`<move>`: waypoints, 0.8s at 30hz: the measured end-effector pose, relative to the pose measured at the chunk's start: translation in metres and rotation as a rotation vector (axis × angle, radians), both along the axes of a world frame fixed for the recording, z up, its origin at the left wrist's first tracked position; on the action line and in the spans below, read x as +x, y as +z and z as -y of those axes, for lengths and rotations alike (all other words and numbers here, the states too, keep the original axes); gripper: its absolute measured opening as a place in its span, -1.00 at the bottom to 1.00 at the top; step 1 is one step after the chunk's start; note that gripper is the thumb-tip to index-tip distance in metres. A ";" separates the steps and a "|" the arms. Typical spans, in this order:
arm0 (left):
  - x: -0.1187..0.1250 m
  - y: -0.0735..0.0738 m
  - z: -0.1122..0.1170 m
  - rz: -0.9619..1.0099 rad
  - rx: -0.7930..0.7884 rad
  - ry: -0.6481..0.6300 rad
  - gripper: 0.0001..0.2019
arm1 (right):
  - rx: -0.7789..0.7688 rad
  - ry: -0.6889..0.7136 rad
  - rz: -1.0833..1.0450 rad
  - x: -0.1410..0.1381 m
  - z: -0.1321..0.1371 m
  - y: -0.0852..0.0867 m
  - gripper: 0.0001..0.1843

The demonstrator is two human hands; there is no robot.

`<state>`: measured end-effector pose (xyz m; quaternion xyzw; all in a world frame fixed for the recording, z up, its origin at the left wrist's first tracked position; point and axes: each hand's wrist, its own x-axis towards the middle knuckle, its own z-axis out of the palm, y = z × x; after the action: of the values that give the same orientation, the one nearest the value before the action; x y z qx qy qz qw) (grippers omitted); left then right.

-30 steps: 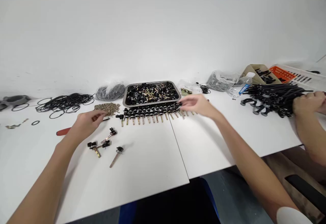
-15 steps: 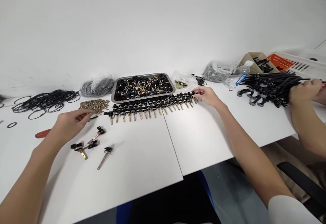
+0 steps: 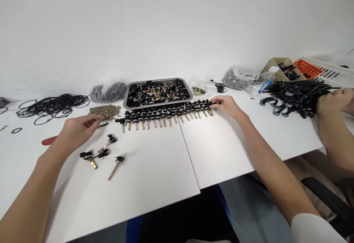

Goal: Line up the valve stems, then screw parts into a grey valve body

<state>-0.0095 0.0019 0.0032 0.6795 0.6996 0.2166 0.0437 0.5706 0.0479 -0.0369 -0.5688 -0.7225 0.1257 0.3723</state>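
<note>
The row of black-headed parts (image 3: 159, 117) lies just in front of the metal tray (image 3: 125, 101), its long axis running left to right, metal stems pointing roughly toward me. It stretches leftward from my right hand (image 3: 226, 106), the nearer one, whose fingertips are nearly together at the row's right end; whether they pinch a part, I can't tell. My left hand (image 3: 79, 130), beyond the other end, has thumb and fingers close together over the red-handled tool (image 3: 49, 140), beside small brass pieces (image 3: 105, 111); I can't see whether it holds anything.
</note>
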 end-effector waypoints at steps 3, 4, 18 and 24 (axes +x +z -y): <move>0.001 0.001 0.001 -0.001 0.001 -0.008 -0.50 | 0.011 0.017 0.008 0.001 0.000 0.000 -0.74; 0.001 0.001 0.001 -0.002 0.004 -0.009 -0.50 | 0.011 0.021 0.009 0.001 0.000 0.000 -0.73; 0.001 0.002 0.003 0.011 0.009 -0.012 -0.52 | -0.153 0.010 0.020 -0.006 0.013 0.013 -0.60; 0.003 0.004 0.003 0.005 0.000 -0.012 -0.54 | -0.184 0.014 -0.020 -0.006 0.013 0.013 -0.56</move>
<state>-0.0067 -0.0012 0.0070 0.6830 0.6955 0.2182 0.0466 0.5648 0.0347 -0.0235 -0.5941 -0.7082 0.1997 0.3249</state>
